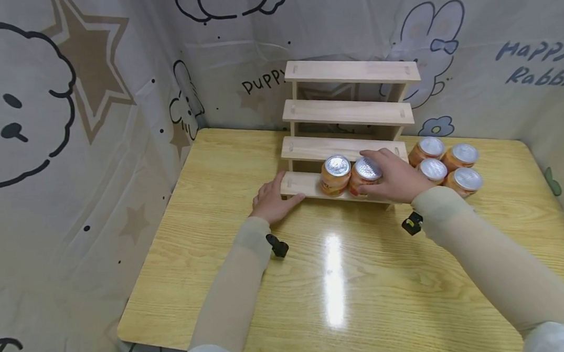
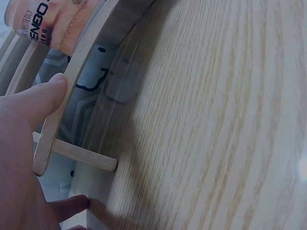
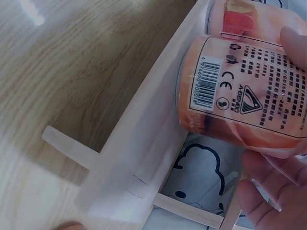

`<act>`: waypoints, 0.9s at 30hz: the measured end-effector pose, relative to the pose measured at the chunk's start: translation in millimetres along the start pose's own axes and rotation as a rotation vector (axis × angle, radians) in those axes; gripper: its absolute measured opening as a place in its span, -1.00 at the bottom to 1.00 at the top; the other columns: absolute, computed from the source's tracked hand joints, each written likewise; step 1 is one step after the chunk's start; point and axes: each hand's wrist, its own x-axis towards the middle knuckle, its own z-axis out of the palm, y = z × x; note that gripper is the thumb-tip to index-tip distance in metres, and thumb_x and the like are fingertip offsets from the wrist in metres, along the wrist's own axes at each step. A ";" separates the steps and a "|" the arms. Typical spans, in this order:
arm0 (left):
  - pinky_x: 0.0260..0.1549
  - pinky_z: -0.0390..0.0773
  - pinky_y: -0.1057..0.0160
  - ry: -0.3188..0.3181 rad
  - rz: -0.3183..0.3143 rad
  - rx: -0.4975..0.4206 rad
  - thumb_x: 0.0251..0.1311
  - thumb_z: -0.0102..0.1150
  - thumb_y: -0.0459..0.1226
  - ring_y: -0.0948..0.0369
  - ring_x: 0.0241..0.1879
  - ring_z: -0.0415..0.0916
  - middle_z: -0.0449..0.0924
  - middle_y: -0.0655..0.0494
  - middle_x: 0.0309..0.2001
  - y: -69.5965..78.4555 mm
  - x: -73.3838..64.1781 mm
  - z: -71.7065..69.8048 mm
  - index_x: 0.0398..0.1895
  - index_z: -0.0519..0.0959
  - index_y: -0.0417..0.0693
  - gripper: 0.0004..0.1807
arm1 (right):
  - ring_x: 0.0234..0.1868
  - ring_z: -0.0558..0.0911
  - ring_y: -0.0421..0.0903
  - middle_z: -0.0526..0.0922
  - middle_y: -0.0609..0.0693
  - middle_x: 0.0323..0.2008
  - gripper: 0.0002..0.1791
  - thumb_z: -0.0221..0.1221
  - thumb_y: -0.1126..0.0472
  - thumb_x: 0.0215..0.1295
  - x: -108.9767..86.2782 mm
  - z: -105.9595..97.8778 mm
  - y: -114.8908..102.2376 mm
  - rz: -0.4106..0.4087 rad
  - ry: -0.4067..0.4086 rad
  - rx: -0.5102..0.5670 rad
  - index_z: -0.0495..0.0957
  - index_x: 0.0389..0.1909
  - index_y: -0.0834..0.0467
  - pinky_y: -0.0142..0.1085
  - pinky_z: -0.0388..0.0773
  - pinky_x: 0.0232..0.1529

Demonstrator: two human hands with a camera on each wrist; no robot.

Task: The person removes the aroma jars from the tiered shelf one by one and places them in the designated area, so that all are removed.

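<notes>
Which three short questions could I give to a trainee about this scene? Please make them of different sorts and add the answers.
1. How many cans show in the head view?

2. True or false: the left hand touches the lowest step of the wooden rack.

3. What does the right hand grip?
a) the top step
b) the right one of the two cans at the lowest step
c) the table edge

Key: 1. Six; 2. True; 3. b
</notes>
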 end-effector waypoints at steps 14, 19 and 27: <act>0.40 -0.04 -0.25 -0.004 0.011 0.006 0.17 -0.01 0.48 -0.11 0.54 -0.14 -0.07 0.04 0.60 1.8 -0.2 -0.1 0.63 -0.22 0.41 0.07 | 0.11 0.52 0.15 0.48 0.20 0.18 -0.05 0.47 -0.17 0.09 -12.5 -4.3 4.4 0.020 0.091 0.057 0.34 0.42 0.16 0.11 0.53 0.03; 0.40 -0.04 -0.25 0.007 0.016 -0.003 0.16 -0.01 0.49 -0.12 0.53 -0.13 -0.05 0.01 0.59 1.7 -0.6 0.7 0.63 -0.20 0.41 0.08 | 0.21 0.45 0.20 0.44 0.23 0.26 -0.04 0.44 -0.21 0.11 -27.9 -18.0 13.4 0.059 0.107 0.064 0.33 0.43 0.17 0.18 0.44 0.11; 0.40 -0.06 -0.24 -0.002 0.001 0.005 0.13 -0.02 0.51 -0.10 0.54 -0.17 -0.07 0.04 0.59 -2.4 6.2 4.4 0.63 -0.22 0.45 0.09 | 0.21 0.42 0.26 0.40 0.31 0.29 0.00 0.46 -0.23 0.07 -56.8 -36.1 34.6 0.106 0.158 0.064 0.34 0.43 0.20 0.21 0.41 0.07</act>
